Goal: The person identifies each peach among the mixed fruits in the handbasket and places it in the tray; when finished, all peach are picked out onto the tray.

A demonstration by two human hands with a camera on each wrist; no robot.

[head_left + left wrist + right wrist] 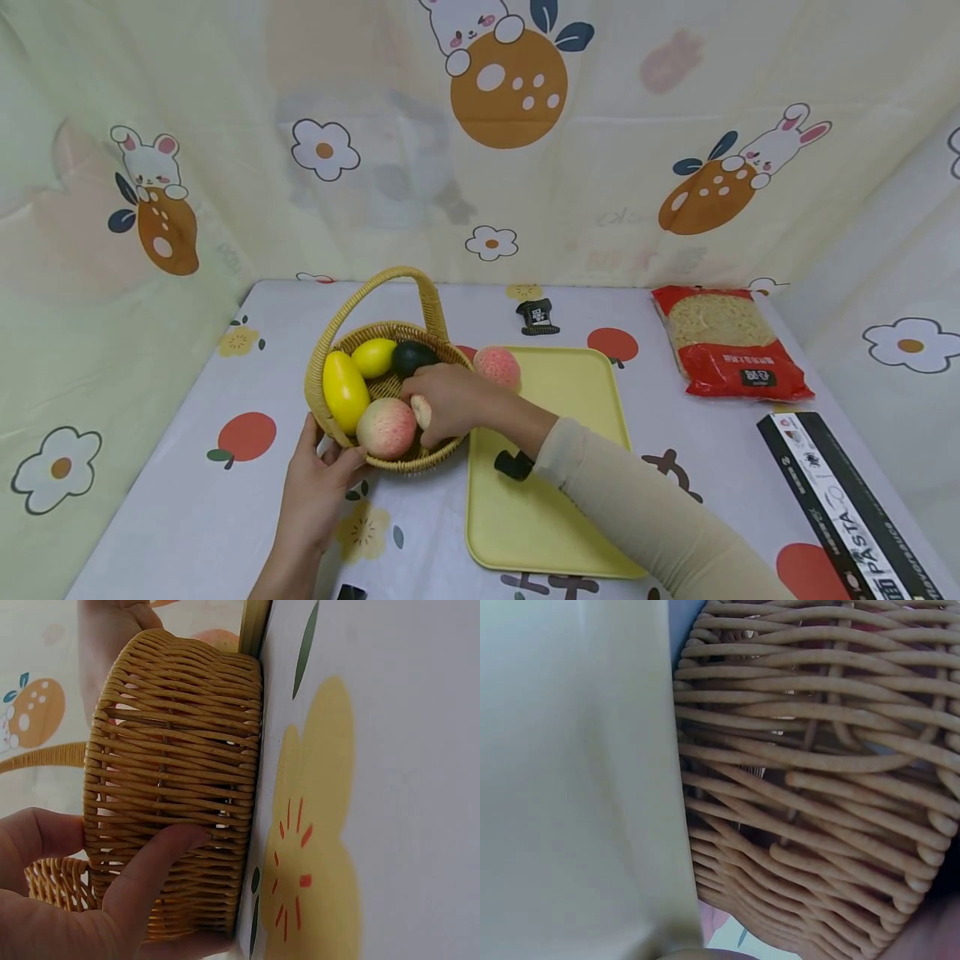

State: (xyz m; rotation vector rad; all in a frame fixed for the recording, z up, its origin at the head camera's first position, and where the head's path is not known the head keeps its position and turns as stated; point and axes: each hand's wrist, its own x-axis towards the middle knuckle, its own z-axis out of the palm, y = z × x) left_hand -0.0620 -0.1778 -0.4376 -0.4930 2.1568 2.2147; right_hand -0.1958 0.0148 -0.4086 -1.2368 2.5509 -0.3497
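Note:
A wicker basket [405,465] with a tall arched handle stands left of centre. In it lie a long yellow fruit [345,392], a lemon [373,358], a dark green avocado [414,358] and a peach [386,428]. My left hand [322,471] grips the basket's near left side; the left wrist view has its thumb [154,874] pressed on the woven wall. Reaching inside over the right rim, my right hand [450,400] has curled fingers around a pale, roundish thing [422,411], mostly hidden, whose kind I cannot tell. The basket's wall [817,765] fills much of the right wrist view.
A yellow tray [551,533] lies right of the basket, under my right forearm. A pink peach [498,368] is at its far left corner. Behind sits a small black packet [537,317]. Farther right are a red pasta bag [727,342] and a black pasta box [847,508].

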